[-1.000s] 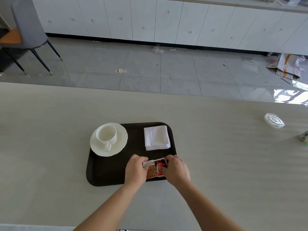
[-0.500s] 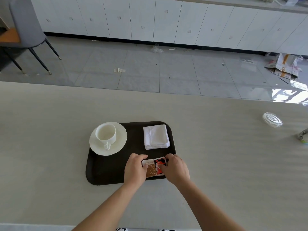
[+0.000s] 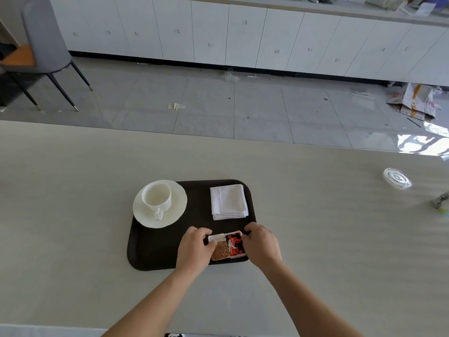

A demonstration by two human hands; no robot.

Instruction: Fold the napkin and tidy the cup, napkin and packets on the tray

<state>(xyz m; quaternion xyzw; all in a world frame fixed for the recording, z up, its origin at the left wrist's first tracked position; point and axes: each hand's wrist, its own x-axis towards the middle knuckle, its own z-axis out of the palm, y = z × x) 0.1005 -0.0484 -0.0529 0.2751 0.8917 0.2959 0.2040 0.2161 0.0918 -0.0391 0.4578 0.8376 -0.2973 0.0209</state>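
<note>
- On the tray (image 3: 155,251), near edge: left hand (image 3: 194,249) pinches brown packet (image 3: 221,251), right hand (image 3: 262,246) pinches red packet (image 3: 234,245), side by side.
- Risk: an uneven push could skew either or slide it off that edge.

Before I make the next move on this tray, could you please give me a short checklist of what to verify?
1. Napkin folded, lying flat on tray: ok.
2. Cup upright on saucer: ok.
3. Saucer fully inside the tray: not ok, its rim overhangs the far-left corner.
4. Brown packet and red packet side by side, touching: ok.
5. Grip: left hand on brown packet, right hand on red packet, fingers curled: ok.
6. Packets' outer edges squared to the tray: cannot tell, the hands cover them.
</note>
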